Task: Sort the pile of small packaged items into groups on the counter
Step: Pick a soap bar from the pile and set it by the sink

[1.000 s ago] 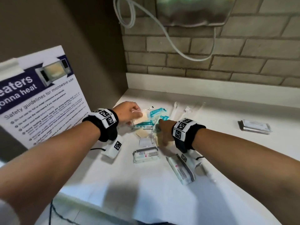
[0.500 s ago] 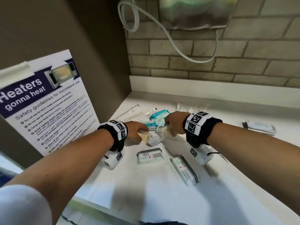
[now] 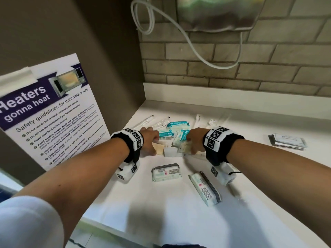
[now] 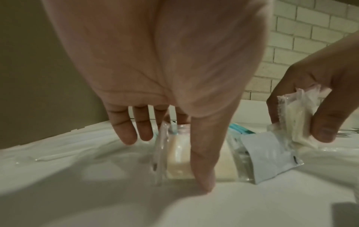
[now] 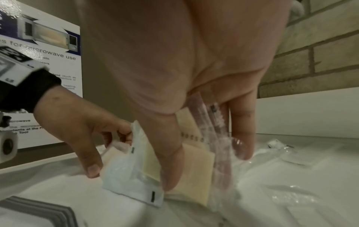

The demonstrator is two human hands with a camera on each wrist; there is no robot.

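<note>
Near on the counter (image 3: 161,212): two wipe packs (image 3: 166,172), one long axis left-right, the other running near-far. Mid: left hand (image 3: 149,142) pinches a clear beige-pad packet (image 4: 182,156), held up on edge; right hand (image 3: 194,141) grips another clear packet (image 5: 196,167). Step: pulling matching packets from the pile (image 3: 172,136). Next: lay them together apart. Far right: a grey sachet stack (image 3: 287,141).

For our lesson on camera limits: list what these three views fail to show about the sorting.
- Head view: left hand and right hand show only their backs; fingers hidden.
- Head view: teal packets carry print too small to read.
- Right wrist view: clear wrappers blurred; contents unclear.
- Head view: flat stack, label illegible.
</note>
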